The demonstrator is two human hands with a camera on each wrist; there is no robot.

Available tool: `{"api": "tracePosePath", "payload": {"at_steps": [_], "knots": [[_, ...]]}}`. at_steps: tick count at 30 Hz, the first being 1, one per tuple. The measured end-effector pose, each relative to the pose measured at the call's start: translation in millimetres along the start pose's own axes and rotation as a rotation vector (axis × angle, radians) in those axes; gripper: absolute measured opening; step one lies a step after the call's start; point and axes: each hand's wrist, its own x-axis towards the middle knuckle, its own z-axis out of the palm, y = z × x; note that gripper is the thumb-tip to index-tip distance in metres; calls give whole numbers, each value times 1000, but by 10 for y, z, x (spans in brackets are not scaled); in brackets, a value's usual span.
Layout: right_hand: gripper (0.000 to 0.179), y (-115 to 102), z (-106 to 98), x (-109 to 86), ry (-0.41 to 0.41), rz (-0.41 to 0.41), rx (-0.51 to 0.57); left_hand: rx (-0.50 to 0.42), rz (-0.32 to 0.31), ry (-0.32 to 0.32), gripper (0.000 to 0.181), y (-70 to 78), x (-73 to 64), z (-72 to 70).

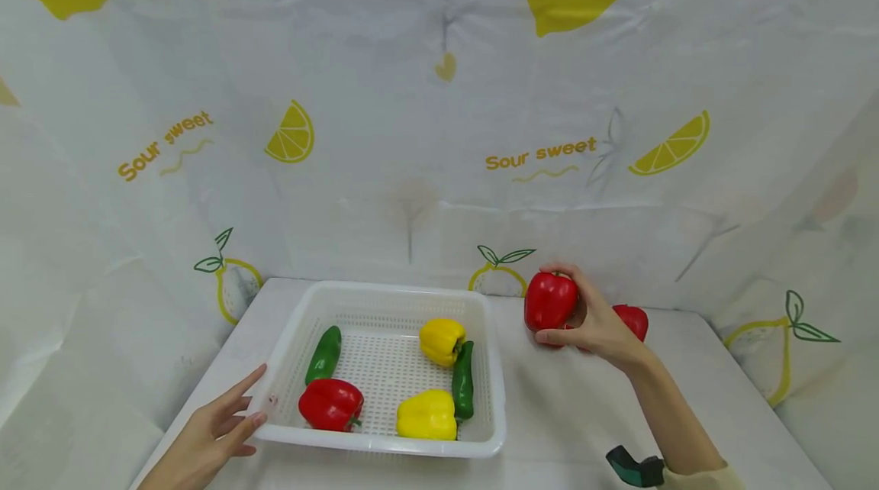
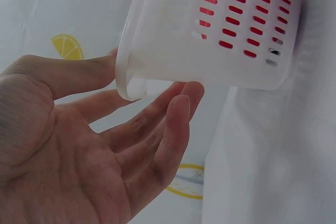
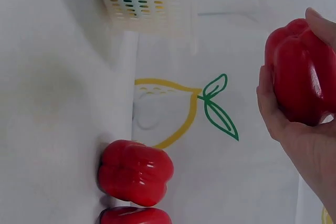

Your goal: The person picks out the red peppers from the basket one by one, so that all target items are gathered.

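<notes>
Red and glossy, a rounded bell pepper (image 1: 551, 299) sits between the thumb and curved fingers of the right hand (image 1: 600, 326), raised above the white-covered table (image 1: 577, 421), right of a white plastic basket with perforated walls (image 1: 378, 443). Below it on the table lie two more shiny red bell peppers (image 3: 136, 172), close beside each other; the right hand partly hides them in the head view. The left hand (image 1: 213, 429) has its fingers loosely spread, the thumb touching the basket's rim at the near left corner. Inside the basket, a red block-shaped bell pepper (image 1: 331, 404) lies near left, with a smooth green oblong vegetable (image 1: 324, 355) behind it. Two bright yellow bell peppers (image 1: 426, 414) and a slim dark green vegetable (image 1: 463, 381) lie along the right side.
</notes>
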Motion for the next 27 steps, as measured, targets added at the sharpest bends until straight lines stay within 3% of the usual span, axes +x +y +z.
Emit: {"api": "tracePosePath", "payload": {"at_steps": [7, 27], "knots": [[94, 91, -44, -139, -44, -1, -49, 1, 2, -9, 79, 15, 9, -5], [90, 613, -92, -473, -126, 122, -113, 5, -16, 0, 81, 11, 12, 9]]}}
